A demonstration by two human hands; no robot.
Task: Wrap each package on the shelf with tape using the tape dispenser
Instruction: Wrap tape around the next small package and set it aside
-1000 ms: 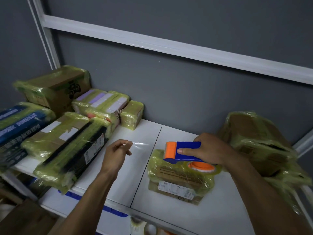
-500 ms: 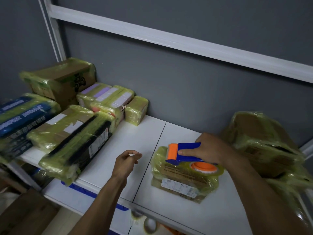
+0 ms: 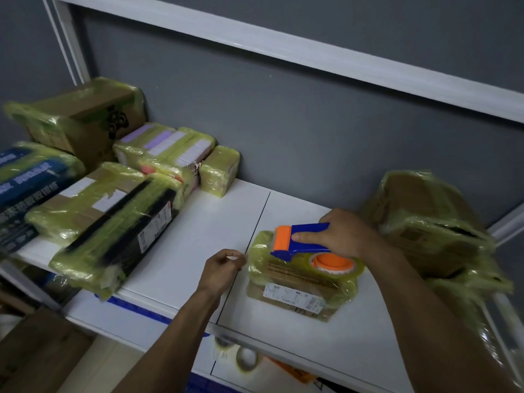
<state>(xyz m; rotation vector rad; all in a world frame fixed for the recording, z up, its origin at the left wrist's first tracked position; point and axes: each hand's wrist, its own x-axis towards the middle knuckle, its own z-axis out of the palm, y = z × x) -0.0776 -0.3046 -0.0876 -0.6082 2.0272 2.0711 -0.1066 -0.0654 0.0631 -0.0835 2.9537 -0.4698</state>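
Yellowish film already covers the small brown cardboard package [image 3: 295, 287] at centre right of the white shelf [image 3: 184, 251]. My right hand [image 3: 343, 234] grips the blue-and-orange plastic tape dispenser [image 3: 297, 236], which rests on the package top as before. My left hand [image 3: 224, 265] was stretched out leftward a second ago. It has come in beside the package's left edge, fingers pinching the clear tape strip [image 3: 234, 258]. I judge the slack is being laid down that side, and this wrap is nearly done.
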